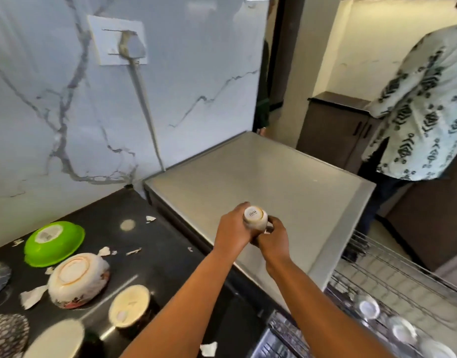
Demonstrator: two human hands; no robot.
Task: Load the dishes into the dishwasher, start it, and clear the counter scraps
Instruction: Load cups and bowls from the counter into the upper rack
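Cup [255,218], white, upside down, base stamped "SISTA": held above the grey dishwasher top [273,182]. Left hand [232,229] wraps its side; right hand [272,237] curls round its lower end. Scraps [32,297] on black counter [170,257].

We see a white cup [255,219] with dark lettering on its base. The counter [170,267] is glossy black, flecked with white scraps [32,297]. One bowl [54,242] is bright green. Another, the cream bowl [77,280], has an orange ring and a reddish floral rim. The wall [196,73] is white marble with grey veins, the dishwasher top [273,182] is pale grey, and a person's shirt [426,99] is pale mint with dark green motifs.
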